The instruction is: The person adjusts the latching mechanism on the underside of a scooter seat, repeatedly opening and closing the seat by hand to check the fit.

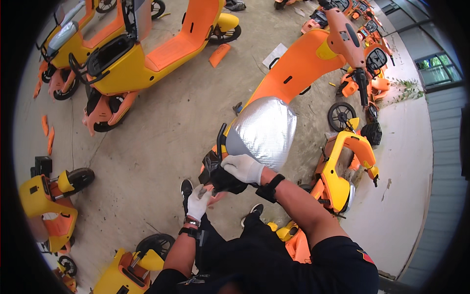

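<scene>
An orange scooter [306, 59] with handlebars at the top stands before me, a shiny silver cover [262, 130] over its seat and a black rail [222, 137] at the rear. My right hand [241, 169], in a white glove, is closed on a crumpled-looking black piece [229, 182] just below the silver cover. My left hand [197, 203], also gloved, is lower left at a pink part beside the black piece, fingers curled; what they hold is hidden.
Yellow-and-orange scooters [110, 76] stand at upper left, lower left [51, 215] and bottom. A partly dismantled scooter [338, 181] is close on the right, beside a white wall [406, 161]. Loose orange panels [219, 55] and a white sheet [271, 54] lie on the concrete floor.
</scene>
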Demonstrator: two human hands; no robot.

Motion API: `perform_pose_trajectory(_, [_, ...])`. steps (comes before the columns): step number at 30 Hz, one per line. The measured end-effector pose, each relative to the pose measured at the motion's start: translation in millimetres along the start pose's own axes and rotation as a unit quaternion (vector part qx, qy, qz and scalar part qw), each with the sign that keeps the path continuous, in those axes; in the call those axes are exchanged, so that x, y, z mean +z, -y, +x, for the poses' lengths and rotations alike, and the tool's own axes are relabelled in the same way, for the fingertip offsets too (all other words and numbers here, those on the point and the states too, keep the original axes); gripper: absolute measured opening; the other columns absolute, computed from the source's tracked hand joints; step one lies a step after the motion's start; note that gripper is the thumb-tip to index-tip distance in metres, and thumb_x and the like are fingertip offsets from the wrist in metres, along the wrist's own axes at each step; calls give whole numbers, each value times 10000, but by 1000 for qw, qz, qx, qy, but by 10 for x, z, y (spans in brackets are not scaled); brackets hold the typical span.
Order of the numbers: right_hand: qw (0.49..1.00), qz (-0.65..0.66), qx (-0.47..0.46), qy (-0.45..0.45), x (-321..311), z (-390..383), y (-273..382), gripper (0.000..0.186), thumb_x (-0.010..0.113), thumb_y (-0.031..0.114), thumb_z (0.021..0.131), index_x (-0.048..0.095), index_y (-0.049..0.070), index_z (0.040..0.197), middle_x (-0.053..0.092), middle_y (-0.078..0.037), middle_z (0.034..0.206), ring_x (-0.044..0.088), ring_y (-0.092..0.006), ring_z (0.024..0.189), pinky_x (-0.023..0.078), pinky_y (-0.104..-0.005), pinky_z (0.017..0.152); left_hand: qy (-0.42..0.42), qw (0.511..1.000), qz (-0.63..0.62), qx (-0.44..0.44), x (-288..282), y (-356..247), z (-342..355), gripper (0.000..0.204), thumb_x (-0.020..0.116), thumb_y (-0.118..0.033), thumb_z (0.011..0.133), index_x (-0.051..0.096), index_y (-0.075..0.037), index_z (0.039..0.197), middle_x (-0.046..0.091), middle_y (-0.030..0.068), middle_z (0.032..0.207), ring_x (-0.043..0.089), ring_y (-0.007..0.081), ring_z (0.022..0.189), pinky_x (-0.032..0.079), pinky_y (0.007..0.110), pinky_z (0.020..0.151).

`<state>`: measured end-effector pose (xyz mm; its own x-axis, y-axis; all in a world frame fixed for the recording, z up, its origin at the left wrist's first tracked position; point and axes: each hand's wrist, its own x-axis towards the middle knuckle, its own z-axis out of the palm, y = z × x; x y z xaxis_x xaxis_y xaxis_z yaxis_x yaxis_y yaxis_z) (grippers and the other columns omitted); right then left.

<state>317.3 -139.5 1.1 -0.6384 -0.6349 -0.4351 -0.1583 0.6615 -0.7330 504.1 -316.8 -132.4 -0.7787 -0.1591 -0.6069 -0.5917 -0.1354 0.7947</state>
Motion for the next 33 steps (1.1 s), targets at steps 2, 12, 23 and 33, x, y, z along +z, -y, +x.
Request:
perform_pose_trajectory(2, [999,-33,-6,-6,24,-91,-75,265,482,236,886,603,52,1033,636,-186,965,602,-356,923,466,-389,837,21,999,-23,33,211,-261,-77,509,643,-81,835,434,94,1264,609,153,1102,602,189,989,477,285,865])
perform_pose_trajectory(12, [994,-31,-2,-107,72,4,-75,389,465,361,885,548,98,1159,629,-213,1026,592,-388,960,458,-440,850,89,972,107,187,802,-1186,-480,738,676,-160,792,280,59,1375,535,205,1242,561,241,1114,450,329,940])
perform_pose_trajectory(23, [977,62,-24,-204,15,-770,-316,402,499,324,878,565,28,1141,605,-190,1098,567,-351,1027,441,-386,897,107,955,218,171,1306,-1456,-607,712,676,-215,771,329,-26,1364,628,190,1095,630,281,995,494,345,848])
perform_pose_trajectory(33, [949,-24,95,-301,490,-1451,-653,312,385,407,930,586,168,944,655,-110,854,634,-322,787,485,-458,664,103,617,740,248,1741,-1708,-351,220,561,-274,772,598,-123,928,663,140,745,657,325,728,491,452,681])
